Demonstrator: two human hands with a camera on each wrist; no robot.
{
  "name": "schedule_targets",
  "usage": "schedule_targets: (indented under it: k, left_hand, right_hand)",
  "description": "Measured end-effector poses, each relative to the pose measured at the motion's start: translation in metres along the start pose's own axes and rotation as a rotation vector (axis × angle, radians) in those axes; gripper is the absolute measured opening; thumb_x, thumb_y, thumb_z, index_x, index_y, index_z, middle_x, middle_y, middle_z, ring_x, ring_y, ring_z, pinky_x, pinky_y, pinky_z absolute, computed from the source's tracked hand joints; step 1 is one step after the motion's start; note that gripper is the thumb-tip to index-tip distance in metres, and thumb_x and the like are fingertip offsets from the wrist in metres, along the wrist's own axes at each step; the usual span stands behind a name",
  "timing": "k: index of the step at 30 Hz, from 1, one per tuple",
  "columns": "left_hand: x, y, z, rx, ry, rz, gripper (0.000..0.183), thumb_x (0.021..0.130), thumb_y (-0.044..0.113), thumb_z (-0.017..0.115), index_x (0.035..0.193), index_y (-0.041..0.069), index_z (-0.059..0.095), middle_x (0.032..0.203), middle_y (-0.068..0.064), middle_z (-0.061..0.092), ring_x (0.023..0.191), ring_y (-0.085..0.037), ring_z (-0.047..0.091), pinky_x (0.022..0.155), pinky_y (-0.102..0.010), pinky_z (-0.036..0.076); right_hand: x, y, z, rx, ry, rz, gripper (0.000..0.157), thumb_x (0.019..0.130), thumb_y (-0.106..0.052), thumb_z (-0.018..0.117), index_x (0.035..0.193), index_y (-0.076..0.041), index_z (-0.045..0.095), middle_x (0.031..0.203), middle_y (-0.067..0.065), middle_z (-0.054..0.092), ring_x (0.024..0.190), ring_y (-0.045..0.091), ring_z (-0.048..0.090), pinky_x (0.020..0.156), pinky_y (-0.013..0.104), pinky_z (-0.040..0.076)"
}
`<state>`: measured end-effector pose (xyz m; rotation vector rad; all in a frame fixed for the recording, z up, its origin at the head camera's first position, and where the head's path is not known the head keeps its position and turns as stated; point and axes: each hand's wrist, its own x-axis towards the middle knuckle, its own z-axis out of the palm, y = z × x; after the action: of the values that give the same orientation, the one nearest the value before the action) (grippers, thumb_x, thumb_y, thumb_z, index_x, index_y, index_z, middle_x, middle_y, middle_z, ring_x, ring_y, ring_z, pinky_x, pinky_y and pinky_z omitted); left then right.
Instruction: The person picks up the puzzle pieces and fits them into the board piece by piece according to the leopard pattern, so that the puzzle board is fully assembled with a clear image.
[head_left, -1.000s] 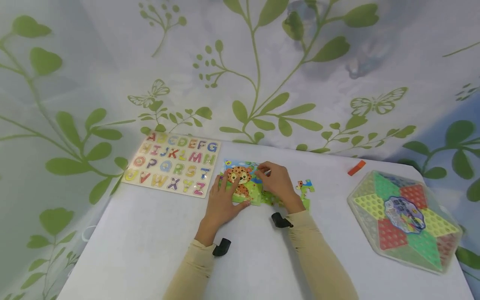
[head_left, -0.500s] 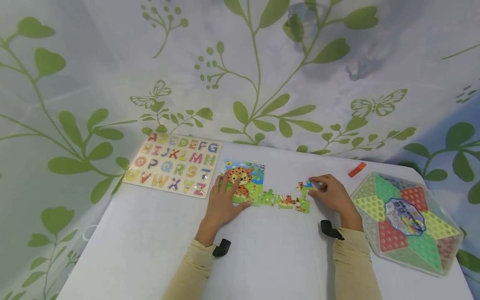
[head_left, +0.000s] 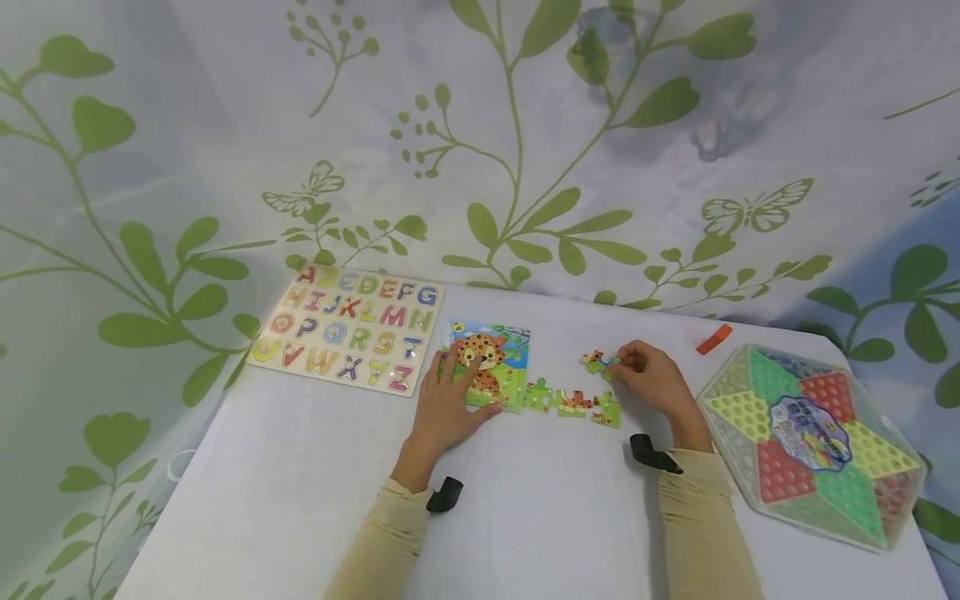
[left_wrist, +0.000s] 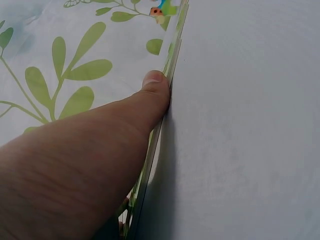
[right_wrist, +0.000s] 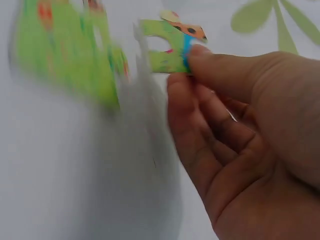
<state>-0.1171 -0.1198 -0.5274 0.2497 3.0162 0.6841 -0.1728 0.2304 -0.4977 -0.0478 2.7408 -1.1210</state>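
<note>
A leopard picture card (head_left: 510, 350) lies mid-table in the head view, and my left hand (head_left: 444, 407) rests flat on it with fingers spread. In the left wrist view the thumb (left_wrist: 150, 97) lies along the card's edge. To the right, my right hand (head_left: 654, 379) pinches a jigsaw piece (right_wrist: 175, 47) between thumb and fingertips; green, blue and spotted orange print shows on it. Just below the pinched piece, several jigsaw pieces (head_left: 573, 402) sit in a row running right from the card. The last piece (head_left: 607, 408) is closest to the right hand.
A wooden alphabet board (head_left: 345, 329) lies at the left. At the right is a hexagonal Chinese checkers set (head_left: 810, 446), with a small red-orange strip (head_left: 714, 337) behind it. A leaf-printed curtain (head_left: 525, 150) hangs along the table's back edge.
My right hand went from over the card to the piece at the right, pinched it and turned it, shifting slightly left. My left hand stayed on the card.
</note>
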Motion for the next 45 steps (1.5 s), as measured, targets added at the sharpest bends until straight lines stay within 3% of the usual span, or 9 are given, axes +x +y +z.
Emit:
schedule_targets:
  k: [7,12,16,22,30,40,45]
  left_hand:
    - [-0.001,-0.002,0.000,0.025,-0.027,-0.016,0.091,0.088,0.068,0.065,0.162,0.027,0.031,0.174,-0.008,0.006,0.159,-0.042,0.006,0.125,-0.061,0.023]
    - [-0.001,0.000,-0.002,0.016,-0.022,-0.004,0.090,0.089,0.067,0.065,0.162,0.026,0.032,0.174,-0.010,0.007,0.158,-0.043,0.007,0.125,-0.062,0.022]
    - [0.000,0.002,0.000,0.034,-0.029,0.010,0.091,0.090,0.068,0.063,0.163,0.026,0.029,0.174,-0.011,0.005,0.159,-0.042,0.005,0.125,-0.062,0.021]
    - [0.002,0.001,0.002,0.081,-0.049,0.027,0.091,0.092,0.071,0.057,0.164,0.025,0.025,0.174,-0.011,0.004,0.160,-0.039,0.003,0.127,-0.060,0.017]
    - [0.001,0.000,0.000,0.073,-0.044,0.025,0.091,0.092,0.069,0.059,0.163,0.024,0.027,0.174,-0.012,0.005,0.160,-0.039,0.005,0.127,-0.060,0.017]
    - [-0.002,0.001,0.000,0.026,-0.006,0.039,0.088,0.091,0.066,0.063,0.162,0.023,0.032,0.173,-0.014,0.011,0.159,-0.041,0.008,0.126,-0.061,0.020]
    - [-0.001,0.000,0.002,0.029,-0.026,0.035,0.081,0.092,0.066,0.061,0.160,0.033,0.034,0.174,-0.013,0.005,0.160,-0.041,0.003,0.126,-0.062,0.017]
  right_hand:
    - [0.009,-0.042,0.041,0.164,-0.067,-0.056,0.024,0.099,-0.030,0.068,0.111,-0.009,0.066,0.093,0.010,0.074,0.079,0.015,0.069,0.070,0.028,0.052]
    - [0.016,-0.076,0.071,0.204,-0.129,-0.079,0.023,0.099,-0.029,0.068,0.112,-0.010,0.069,0.095,0.009,0.074,0.078,0.017,0.070,0.067,0.029,0.053]
    - [0.022,-0.089,0.088,0.169,-0.126,-0.036,0.025,0.098,-0.029,0.068,0.114,-0.010,0.070,0.098,0.008,0.075,0.074,0.015,0.069,0.068,0.030,0.054]
    - [0.022,-0.102,0.095,0.063,-0.076,0.041,0.026,0.097,-0.028,0.068,0.112,-0.008,0.072,0.102,0.011,0.075,0.082,0.022,0.069,0.074,0.037,0.057]
    - [0.025,-0.117,0.103,-0.061,-0.069,0.046,0.025,0.098,-0.026,0.066,0.111,-0.006,0.070,0.102,0.010,0.072,0.088,0.024,0.067,0.078,0.040,0.057]
    - [0.023,-0.117,0.110,-0.065,-0.030,0.039,0.018,0.098,-0.021,0.067,0.107,-0.006,0.067,0.095,0.008,0.067,0.079,0.021,0.061,0.070,0.035,0.052]
    - [0.022,-0.122,0.111,-0.079,-0.023,0.033,0.019,0.099,-0.021,0.066,0.109,-0.005,0.067,0.096,0.010,0.068,0.080,0.023,0.063,0.071,0.037,0.054]
